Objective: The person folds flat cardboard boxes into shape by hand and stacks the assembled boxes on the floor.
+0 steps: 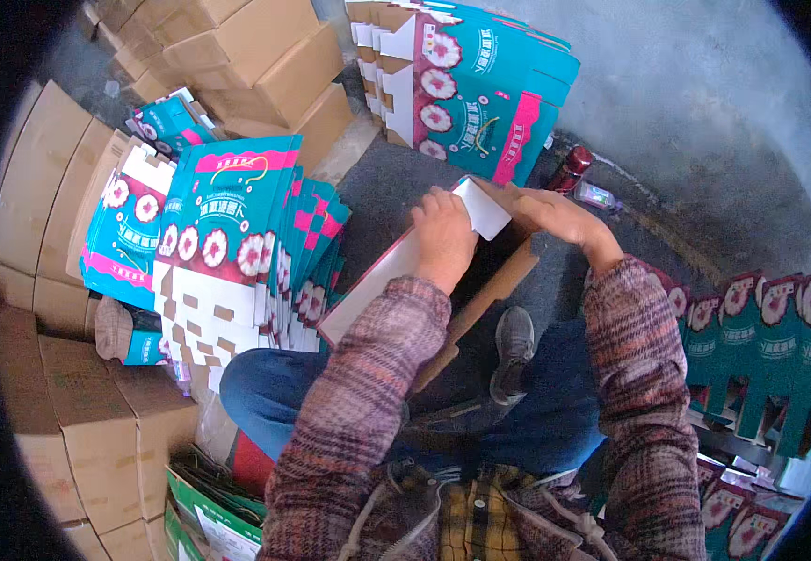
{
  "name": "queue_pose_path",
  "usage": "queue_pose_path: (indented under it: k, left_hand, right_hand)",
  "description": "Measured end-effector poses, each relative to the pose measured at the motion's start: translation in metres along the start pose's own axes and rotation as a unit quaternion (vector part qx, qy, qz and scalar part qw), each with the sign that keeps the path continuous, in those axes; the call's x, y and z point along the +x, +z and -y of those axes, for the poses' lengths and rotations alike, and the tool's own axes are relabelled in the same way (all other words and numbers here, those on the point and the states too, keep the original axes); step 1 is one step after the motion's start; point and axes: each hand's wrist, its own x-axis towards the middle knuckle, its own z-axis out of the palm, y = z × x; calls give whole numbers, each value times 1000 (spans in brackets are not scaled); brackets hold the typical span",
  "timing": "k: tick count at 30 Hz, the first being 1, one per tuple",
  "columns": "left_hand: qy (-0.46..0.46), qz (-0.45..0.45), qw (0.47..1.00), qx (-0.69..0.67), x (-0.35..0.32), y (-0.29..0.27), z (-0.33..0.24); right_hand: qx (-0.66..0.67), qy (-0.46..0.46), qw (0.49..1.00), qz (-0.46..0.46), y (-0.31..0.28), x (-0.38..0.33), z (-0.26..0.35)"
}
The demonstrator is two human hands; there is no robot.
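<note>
Grey concrete floor [677, 93] runs along the far side, with brown boxes [265, 65] stacked to the left. Flat teal cartons are piled at the person's left [232, 210] and beyond the hands [508, 84]. Between the legs, tilted over the dark ground, is an open carton [377, 290], its pale long panel on the left and a brown edge on the right. The left hand [448, 238] has its grip closed over that panel near the far end. The right hand [555, 213] bends at the same end, beside a white flap [485, 210]; whether its grip is closed cannot be told. Apparently the end flaps are being folded; the next move likely calls for steadying the panel while the right hand presses the flap inward.
</note>
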Motion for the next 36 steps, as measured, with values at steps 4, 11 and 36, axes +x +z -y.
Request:
queue_pose_path:
  k: [4, 11, 36]
  left_hand:
    - [-2, -11, 1000, 19, 7, 23, -6]
    - [-6, -74, 997, 17, 2, 34, -6]
    - [145, -75, 934, -317, -19, -41, 26]
  right_hand:
    - [2, 25, 1000, -13, -3, 2, -12]
    - [9, -2, 1000, -12, -8, 4, -12]
    - [50, 26, 998, 18, -6, 6, 6]
